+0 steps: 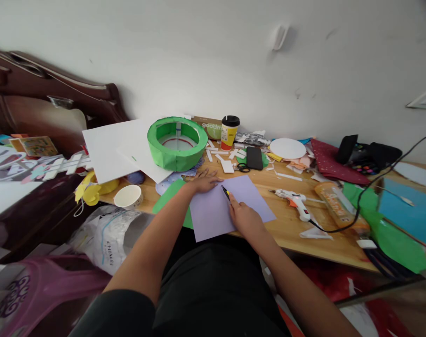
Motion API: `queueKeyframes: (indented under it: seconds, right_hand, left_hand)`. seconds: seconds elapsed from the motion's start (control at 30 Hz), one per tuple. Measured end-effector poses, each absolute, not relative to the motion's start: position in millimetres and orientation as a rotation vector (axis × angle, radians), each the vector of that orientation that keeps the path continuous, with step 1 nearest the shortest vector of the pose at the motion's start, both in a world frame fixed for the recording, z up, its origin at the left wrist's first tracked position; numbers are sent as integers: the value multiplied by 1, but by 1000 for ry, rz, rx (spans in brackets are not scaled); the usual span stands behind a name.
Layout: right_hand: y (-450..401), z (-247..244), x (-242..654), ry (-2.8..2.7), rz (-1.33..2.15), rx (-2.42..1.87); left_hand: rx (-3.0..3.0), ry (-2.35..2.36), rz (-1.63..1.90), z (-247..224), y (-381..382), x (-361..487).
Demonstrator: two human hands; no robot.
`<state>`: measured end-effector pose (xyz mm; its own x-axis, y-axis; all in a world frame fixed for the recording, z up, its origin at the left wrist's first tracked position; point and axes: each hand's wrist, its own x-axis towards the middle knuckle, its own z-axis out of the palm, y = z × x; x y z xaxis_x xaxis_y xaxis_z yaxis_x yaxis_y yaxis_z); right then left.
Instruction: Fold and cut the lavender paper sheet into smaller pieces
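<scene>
The purple sheet (213,217) lies on the bench (283,220) in front of the person, overlapping a green sheet (169,195) at its left; its near corner reaches past the bench's front edge. The left hand (205,181) is palm down at the sheet's far left edge, fingers spread, grasping nothing. The right hand (246,217) grips a slim black-and-yellow tool (225,192), the index finger laid along it, its tip over the middle of the sheet's far part; it looks like a cutter, though it is too small to be sure.

Beyond the left hand stands a green ring (178,160), with white boards (111,150) to its left. Right of the ring are a lidded cup (229,135), white strips (220,152), scissors (243,166) and a phone (254,158), the scissors just beside the phone. A glue gun (297,202) lies right of the purple sheet, apart from it. A white bowl (128,196) sits near the bench's left end.
</scene>
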<state>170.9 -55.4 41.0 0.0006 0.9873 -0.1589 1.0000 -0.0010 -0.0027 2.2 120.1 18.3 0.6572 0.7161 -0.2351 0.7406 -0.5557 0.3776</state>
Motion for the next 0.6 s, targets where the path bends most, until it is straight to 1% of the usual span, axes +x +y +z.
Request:
queueKeyframes:
  seconds: [0.13,0.43,0.6]
  right_hand:
    - [-60,39,171,2110,-184,2137]
    - [-71,34,174,2120,-79,2108]
    - [-82,37,175,2095,-105,2084]
  left_hand:
    - [2435,1145,-91,17,122,3]
    - [2508,1129,-45,19,113,0]
    - [2513,1140,-58,16,115,1]
